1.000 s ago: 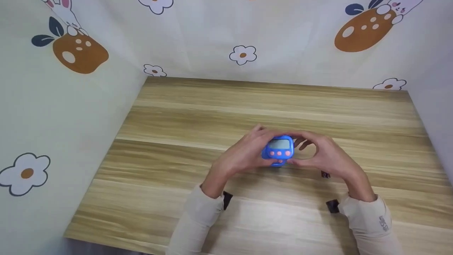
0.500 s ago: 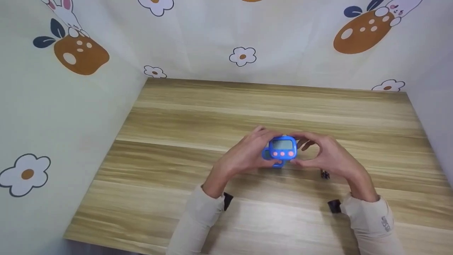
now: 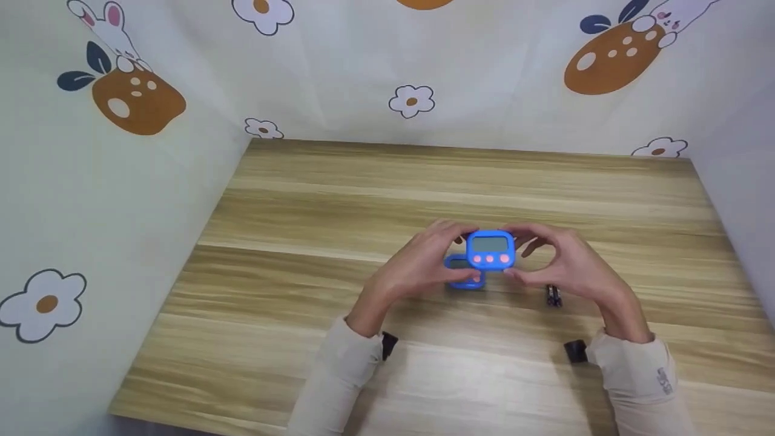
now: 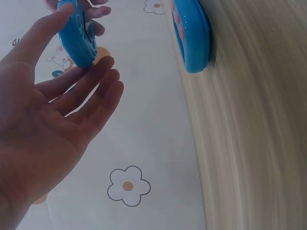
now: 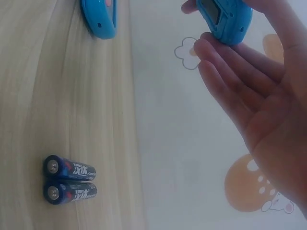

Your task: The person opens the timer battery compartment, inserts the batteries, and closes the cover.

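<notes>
The rounded blue plastic device with a grey screen and three pink buttons (image 3: 491, 249) is in both hands above the pale wood-grain table (image 3: 339, 206). Left hand (image 3: 418, 260) and right hand (image 3: 572, 266) pinch opposite edges, presumably to leave its face uncovered. A matching blue device (image 4: 195, 40) rests toward seven o'clock; two dark-blue cylindrical batteries (image 5: 72, 168) lie toward four. Only the right wrist view shows their lettering clearly.
</notes>
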Tool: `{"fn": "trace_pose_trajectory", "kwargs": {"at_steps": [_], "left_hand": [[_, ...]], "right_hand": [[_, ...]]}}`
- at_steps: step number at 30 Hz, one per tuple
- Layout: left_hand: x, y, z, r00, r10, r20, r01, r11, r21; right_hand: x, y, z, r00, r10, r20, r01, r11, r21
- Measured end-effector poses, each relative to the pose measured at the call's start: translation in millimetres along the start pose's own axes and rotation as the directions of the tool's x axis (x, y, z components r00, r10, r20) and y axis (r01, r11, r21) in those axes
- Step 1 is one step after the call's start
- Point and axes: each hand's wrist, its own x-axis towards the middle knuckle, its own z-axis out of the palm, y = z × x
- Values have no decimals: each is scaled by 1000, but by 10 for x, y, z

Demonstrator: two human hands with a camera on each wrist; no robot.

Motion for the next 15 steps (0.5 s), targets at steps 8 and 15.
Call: {"fn": "trace_pose_trajectory", "kwargs": {"at_steps": [8, 15], "left_hand": [[-1, 3, -19, 999, 25, -44, -26, 999, -24], [26, 10, 5, 995, 40, -87, -46, 997, -70]], "right_hand": [[12, -73, -11, 1000, 22, 5, -22, 1000, -1], [4, -383, -35, 998, -38, -40, 39, 999, 26]]}}
